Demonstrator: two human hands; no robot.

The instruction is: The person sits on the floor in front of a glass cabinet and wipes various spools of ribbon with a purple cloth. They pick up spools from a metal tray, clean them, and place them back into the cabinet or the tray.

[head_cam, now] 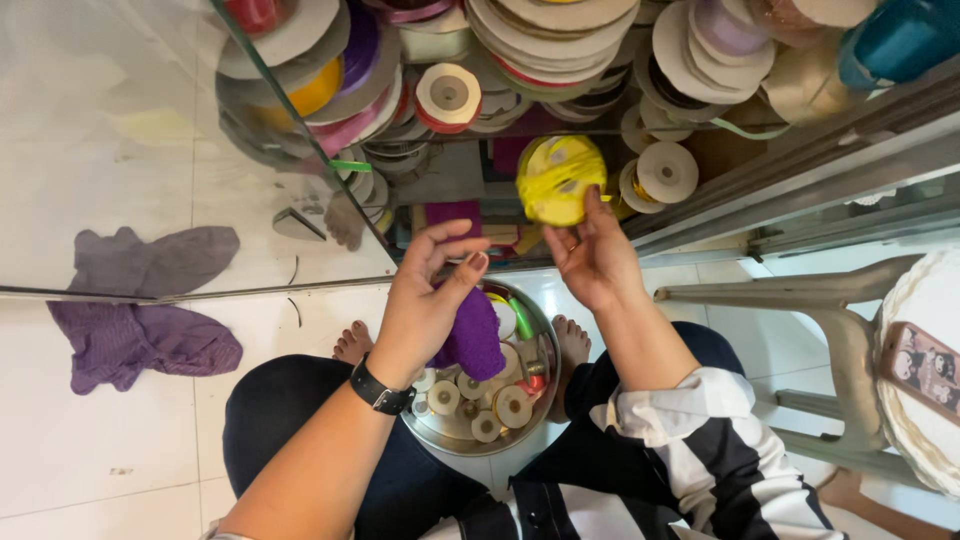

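A white tiled floor (120, 420) runs under a glass-fronted cabinet (300, 130) whose shelves are crowded with ribbon spools (560, 30) in many colours, seen from above by a person sitting in front of it. Well to the left of the left hand a crumpled purple cloth (140, 310) lies on the tiles, and well to the right of the right hand stands a pale plastic stool (800, 300) with a round woven tray (915, 300) on top of it. Below both hands, between the person's knees and bare feet, sits a round steel bowl (545, 350) holding small ribbon spools (510, 405) with cream paper faces. The left hand (425, 305), with a black wristwatch (380, 392) on its wrist, is closed around a purple cloth bundle (472, 335) that hangs from its palm down over the bowl, while its forefinger and thumb stand loosely curled above. The right hand (592, 258) is raised just in front of the cabinet's lower shelf, its thumb and fingers pinching the lower edge of a yellow ribbon spool (558, 178), which sits directly above the hand's fingertips, up and to the right of the left hand, its flat face turned towards the camera.
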